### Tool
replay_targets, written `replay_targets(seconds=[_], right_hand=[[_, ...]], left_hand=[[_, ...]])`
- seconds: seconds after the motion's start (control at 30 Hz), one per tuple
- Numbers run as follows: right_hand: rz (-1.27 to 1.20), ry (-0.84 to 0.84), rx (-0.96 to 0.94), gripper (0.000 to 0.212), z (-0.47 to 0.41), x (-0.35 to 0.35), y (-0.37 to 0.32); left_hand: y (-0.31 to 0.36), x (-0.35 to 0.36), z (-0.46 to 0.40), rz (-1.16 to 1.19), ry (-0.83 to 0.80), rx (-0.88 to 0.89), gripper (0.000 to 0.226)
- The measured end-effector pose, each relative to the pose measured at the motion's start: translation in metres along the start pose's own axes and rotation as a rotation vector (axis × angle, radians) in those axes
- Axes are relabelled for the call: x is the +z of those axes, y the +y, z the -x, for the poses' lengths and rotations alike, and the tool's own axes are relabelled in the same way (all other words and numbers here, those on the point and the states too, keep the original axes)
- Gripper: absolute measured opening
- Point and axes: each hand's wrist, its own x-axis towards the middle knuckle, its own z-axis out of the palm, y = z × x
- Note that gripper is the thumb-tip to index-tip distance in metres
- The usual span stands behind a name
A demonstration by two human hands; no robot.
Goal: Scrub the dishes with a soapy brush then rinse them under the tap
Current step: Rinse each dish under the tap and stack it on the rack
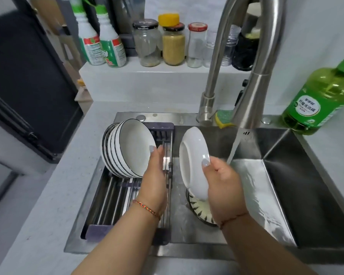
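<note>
Tilt plate (193,163), pinched in right hand (222,181), rightward into stream (233,147); keep left hand (155,171), fingers straight, steadying bowls (125,149).

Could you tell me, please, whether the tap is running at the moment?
On: a stream of water falls from the tap into the sink.

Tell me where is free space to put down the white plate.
Rack: bare bars in front of the stacked bowls. Sink floor right of the water stream is bare. Crowded: under the white plate, where a patterned dish lies.
</note>
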Motion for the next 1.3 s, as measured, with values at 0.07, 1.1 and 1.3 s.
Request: replay_targets(seconds=[0.07, 1.1, 1.3], right_hand=[[-0.040, -0.033, -0.079, 0.035, 0.001, 0.017, -0.012], [0.064, -0.078, -0.169, 0.020, -0.039, 0.205, 0.043], [0.046, -0.185, -0.058, 0.041, -0.039, 0.210, 0.059]], left_hand=[[0.006, -0.020, -0.002, -0.007, 0.054, 0.084, 0.055], [0.037, -0.119, -0.033, -0.173, 0.057, 0.145, 0.090], [0.032, -0.118, -0.035, -0.324, 0.096, 0.229, 0.082]])
